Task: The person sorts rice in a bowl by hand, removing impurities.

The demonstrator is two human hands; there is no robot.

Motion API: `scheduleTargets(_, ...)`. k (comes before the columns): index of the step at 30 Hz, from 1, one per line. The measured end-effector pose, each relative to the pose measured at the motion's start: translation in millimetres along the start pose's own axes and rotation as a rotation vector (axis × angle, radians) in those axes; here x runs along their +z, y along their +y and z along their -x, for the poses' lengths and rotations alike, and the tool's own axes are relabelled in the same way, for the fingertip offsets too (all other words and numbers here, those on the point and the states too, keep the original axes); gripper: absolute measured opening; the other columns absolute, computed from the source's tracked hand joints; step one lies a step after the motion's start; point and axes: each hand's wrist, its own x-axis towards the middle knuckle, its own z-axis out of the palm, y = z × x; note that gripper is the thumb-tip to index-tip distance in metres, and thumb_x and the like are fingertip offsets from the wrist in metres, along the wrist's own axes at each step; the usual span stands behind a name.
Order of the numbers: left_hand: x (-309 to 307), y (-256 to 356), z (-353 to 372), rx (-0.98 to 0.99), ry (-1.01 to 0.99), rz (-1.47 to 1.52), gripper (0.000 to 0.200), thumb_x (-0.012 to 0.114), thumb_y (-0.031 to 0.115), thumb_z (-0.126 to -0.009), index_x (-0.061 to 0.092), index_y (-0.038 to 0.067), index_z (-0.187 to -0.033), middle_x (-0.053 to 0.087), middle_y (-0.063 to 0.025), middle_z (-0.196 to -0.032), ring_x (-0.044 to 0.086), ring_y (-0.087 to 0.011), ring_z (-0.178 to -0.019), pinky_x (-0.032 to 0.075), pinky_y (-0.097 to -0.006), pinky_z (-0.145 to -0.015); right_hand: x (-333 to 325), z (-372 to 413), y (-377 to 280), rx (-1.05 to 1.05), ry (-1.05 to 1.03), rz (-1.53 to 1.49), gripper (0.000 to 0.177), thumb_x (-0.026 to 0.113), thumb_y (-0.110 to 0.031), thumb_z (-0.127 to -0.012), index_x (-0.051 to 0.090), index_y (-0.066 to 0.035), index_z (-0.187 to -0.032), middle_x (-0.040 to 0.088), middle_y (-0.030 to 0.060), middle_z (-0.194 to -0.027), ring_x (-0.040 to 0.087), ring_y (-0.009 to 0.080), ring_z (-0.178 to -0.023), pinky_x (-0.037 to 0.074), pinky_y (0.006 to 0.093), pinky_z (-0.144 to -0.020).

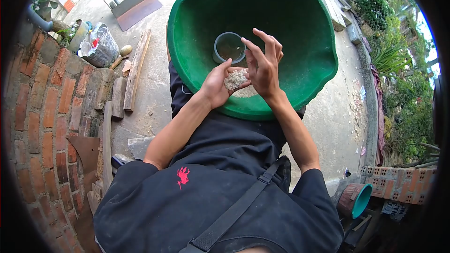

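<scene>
My left hand (218, 85) is cupped palm up, with a heap of pale, rice-like grain (236, 79) in it. Above and beside that heap, my right hand (265, 68) is raised with its fingers bent and apart; I make out nothing held in it. Both hands are over a large green basin (300, 72) with a wavy rim, resting at my lap. A clear round plastic tub (216, 49) stands inside the basin, just beyond my fingers. More pale grain lies on the basin's near wall under my hands, partly hidden by them.
To the left are a brick wall (49, 112), wooden planks (137, 72) and a dirty bucket (104, 44) holding odds and ends. A hand truck (136, 9) stands ahead on the concrete. Plants and a fence line the right side, with a teal-lined container (361, 200) near hollow bricks (398, 185).
</scene>
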Motion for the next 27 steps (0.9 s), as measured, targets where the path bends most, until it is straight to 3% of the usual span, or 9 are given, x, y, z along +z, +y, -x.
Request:
scheduleTargets(6, -1, 0, 1, 0.015, 0.006, -0.023, 0.055, 0.026, 0.036, -0.106, 0.059, -0.008, -0.112, 0.068, -0.0149, -0.099, 0.067, -0.0243, -0.095, 0.055, -0.0378, -0.091, -14, 15, 14, 0.005, -0.215, -0.215, 0.015, 0.071, -0.006, -0.081, 0.070, -0.009, -0.095, 0.060, 0.0095, -0.120, 0.049, 0.0321, -0.114, 0.041, 0.0411, -0.095)
scheduleTargets(11, -1, 0, 1, 0.065, 0.066, -0.077, 0.048, 0.025, 0.034, -0.107, 0.059, 0.000, -0.113, 0.067, -0.0089, -0.101, 0.065, -0.0194, -0.092, 0.052, -0.0364, -0.083, -17, 19, 10, -0.135, -0.544, -0.394, 0.025, 0.074, -0.008, -0.068, 0.069, -0.014, -0.091, 0.050, 0.0078, -0.133, 0.039, 0.0319, -0.124, 0.034, 0.0432, -0.102)
scheduleTargets(15, -3, 1, 2, 0.069, 0.064, -0.083, 0.046, 0.026, 0.033, -0.106, 0.058, 0.002, -0.114, 0.066, -0.0071, -0.102, 0.063, -0.0179, -0.091, 0.050, -0.0358, -0.080, -16, 20, 8, -0.115, -0.572, -0.407, 0.023, 0.074, -0.010, -0.068, 0.068, -0.015, -0.089, 0.049, 0.0076, -0.134, 0.039, 0.0315, -0.124, 0.030, 0.0438, -0.104)
scheduleTargets(17, -8, 0, 0, 0.052, 0.021, -0.082, 0.040, 0.025, 0.029, -0.107, 0.054, 0.008, -0.123, 0.066, -0.0066, -0.109, 0.064, -0.0189, -0.095, 0.053, -0.0368, -0.082, -15, 21, 10, -0.111, -0.580, -0.384, 0.020, 0.074, -0.011, -0.068, 0.068, -0.015, -0.086, 0.048, 0.0072, -0.135, 0.039, 0.0312, -0.125, 0.029, 0.0430, -0.104)
scheduleTargets(27, -12, -3, -4, 0.073, 0.045, -0.076, 0.041, 0.027, 0.031, -0.107, 0.055, 0.006, -0.120, 0.065, -0.0067, -0.106, 0.062, -0.0175, -0.095, 0.051, -0.0354, -0.080, -10, 24, 7, -0.115, -0.566, -0.341, 0.016, 0.072, -0.012, -0.071, 0.066, -0.014, -0.086, 0.050, 0.0055, -0.132, 0.038, 0.0298, -0.127, 0.030, 0.0434, -0.104)
